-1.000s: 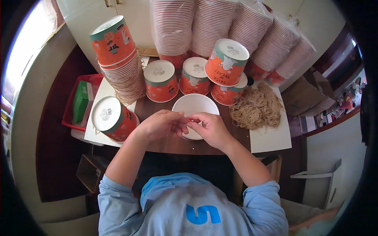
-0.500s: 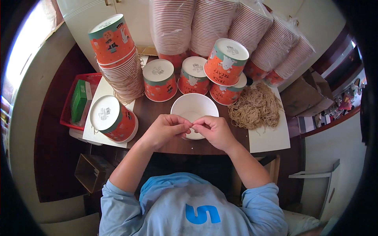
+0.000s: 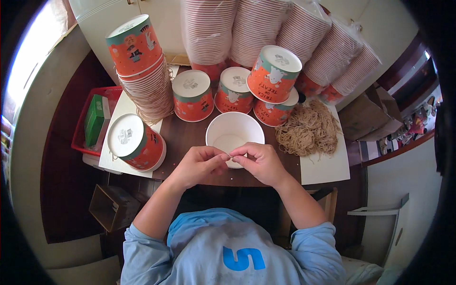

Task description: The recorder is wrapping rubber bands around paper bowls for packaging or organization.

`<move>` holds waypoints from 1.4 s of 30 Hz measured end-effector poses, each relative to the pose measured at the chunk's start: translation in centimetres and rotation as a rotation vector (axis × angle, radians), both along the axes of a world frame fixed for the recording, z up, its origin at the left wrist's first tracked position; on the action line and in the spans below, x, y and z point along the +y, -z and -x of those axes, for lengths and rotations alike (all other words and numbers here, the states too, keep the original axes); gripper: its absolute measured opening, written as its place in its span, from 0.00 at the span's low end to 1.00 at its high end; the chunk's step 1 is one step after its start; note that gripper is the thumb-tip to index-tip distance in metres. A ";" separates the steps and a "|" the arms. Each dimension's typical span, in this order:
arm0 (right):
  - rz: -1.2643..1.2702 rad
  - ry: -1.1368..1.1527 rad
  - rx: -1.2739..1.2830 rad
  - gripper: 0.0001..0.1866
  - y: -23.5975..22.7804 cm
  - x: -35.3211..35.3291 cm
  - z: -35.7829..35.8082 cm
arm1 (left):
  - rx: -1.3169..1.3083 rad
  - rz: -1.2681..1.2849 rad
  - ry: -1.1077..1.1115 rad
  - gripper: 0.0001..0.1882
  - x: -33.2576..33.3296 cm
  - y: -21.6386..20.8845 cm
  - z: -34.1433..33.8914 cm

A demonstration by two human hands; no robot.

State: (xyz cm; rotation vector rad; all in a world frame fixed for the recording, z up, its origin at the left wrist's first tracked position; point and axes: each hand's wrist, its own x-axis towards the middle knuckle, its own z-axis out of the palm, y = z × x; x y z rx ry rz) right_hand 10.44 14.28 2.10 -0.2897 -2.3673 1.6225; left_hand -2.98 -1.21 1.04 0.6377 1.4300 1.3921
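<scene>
My left hand [image 3: 202, 166] and my right hand [image 3: 262, 164] meet fingertip to fingertip over the near rim of a white paper bucket [image 3: 235, 124]. Both are closed in a pinch. Whatever lies between the fingertips is too small to make out. The bucket stands upright with its mouth toward me, and my fingers cover part of its near side. To its right is a loose heap of tan cord [image 3: 306, 129]. An upside-down orange and green paper bucket [image 3: 137, 143] sits to the left, nearest my left hand.
Several printed buckets [image 3: 193, 97] stand upside down behind the white one, one resting on top [image 3: 274, 76]. A tall nested stack [image 3: 142, 78] draped with cord rises at left. Plastic-wrapped bucket stacks [image 3: 209, 33] line the back. A red basket [image 3: 80, 126] holds a green box [image 3: 96, 121].
My pinched fingertips have shifted slightly, with the left fingers changing their bend and the hands a touch lower. The buckets and cord heap stay where they were.
</scene>
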 end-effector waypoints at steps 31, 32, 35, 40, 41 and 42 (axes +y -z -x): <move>-0.266 0.150 -0.101 0.08 6.8 3.8 9.0 | 0.675 0.090 -0.315 0.18 4.2 6.2 4.2; -0.263 0.150 -0.103 0.08 6.8 3.5 9.3 | 0.673 0.093 -0.313 0.18 3.7 6.5 3.8; -0.242 0.119 -0.195 0.07 6.7 2.9 9.4 | 0.601 0.073 -0.352 0.17 2.6 7.1 2.7; -0.250 0.084 -0.230 0.07 6.1 2.4 8.6 | 0.155 -0.022 -0.414 0.14 1.8 7.8 2.9; -0.249 0.088 -0.232 0.07 6.2 2.5 8.6 | 0.151 -0.035 -0.420 0.14 1.8 7.8 3.0; -0.234 0.079 -0.219 0.07 6.5 2.4 8.8 | 0.151 -0.034 -0.416 0.14 1.8 7.9 3.1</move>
